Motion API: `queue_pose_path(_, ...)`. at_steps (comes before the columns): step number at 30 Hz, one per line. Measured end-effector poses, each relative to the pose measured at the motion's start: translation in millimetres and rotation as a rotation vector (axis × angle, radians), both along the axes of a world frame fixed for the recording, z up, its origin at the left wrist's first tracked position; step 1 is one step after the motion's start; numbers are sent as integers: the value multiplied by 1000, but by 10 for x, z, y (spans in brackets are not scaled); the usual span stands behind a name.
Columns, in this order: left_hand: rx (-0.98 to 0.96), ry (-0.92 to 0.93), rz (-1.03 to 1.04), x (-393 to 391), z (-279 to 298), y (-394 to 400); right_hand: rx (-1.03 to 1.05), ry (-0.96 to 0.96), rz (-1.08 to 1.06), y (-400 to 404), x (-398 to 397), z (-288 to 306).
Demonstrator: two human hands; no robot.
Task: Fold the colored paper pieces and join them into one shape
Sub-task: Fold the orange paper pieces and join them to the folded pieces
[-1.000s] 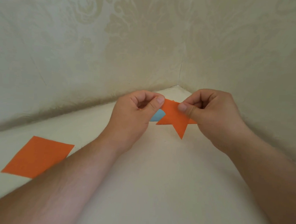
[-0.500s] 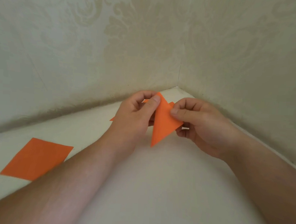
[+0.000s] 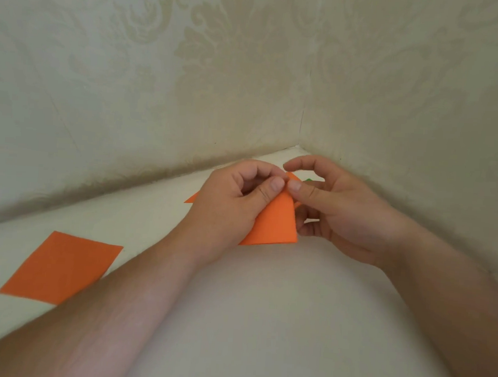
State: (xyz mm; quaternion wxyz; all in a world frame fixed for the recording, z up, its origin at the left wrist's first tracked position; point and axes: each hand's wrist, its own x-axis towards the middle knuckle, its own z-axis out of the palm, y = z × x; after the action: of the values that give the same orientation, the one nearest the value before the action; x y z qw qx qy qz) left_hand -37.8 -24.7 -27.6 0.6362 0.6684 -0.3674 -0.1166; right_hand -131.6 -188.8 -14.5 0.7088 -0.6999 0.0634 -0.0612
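A folded orange paper piece (image 3: 274, 225) is held between both hands above the white surface, its broad flat face toward me. My left hand (image 3: 232, 204) pinches its upper part between thumb and curled fingers. My right hand (image 3: 334, 211) has its thumb on the top of the fold and its lower fingers behind the paper, the forefinger lifted free. An orange tip (image 3: 191, 199) pokes out left of my left hand. A sliver of green paper (image 3: 309, 179) shows behind my right hand's fingers.
A flat orange paper square (image 3: 62, 267) lies on the white surface (image 3: 263, 320) at the left, beside my left forearm. Patterned cream walls meet in a corner (image 3: 300, 145) just beyond the hands.
The orange piece has turned from a narrow downward point to a broad face with its flat edge at the bottom. My right forefinger has lifted off the paper. The blue part is out of sight.
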Motion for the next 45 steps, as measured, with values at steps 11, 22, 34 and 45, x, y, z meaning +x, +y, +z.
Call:
queue_pose_path(11, -29, -21, 41, 67, 28, 42, -20, -44, 14, -27, -17, 11)
queue_pose_path(22, -28, -1, -51, 31, 58, 49, -26, -5, 17, -49, -16, 12)
queue_pose_path(34, 48, 106, -217, 81, 45, 104, 244, -66, -198, -114, 21, 54)
queue_pose_path(45, -139, 297, -175, 180, 53, 81, 234, -75, -199, -120, 39, 29)
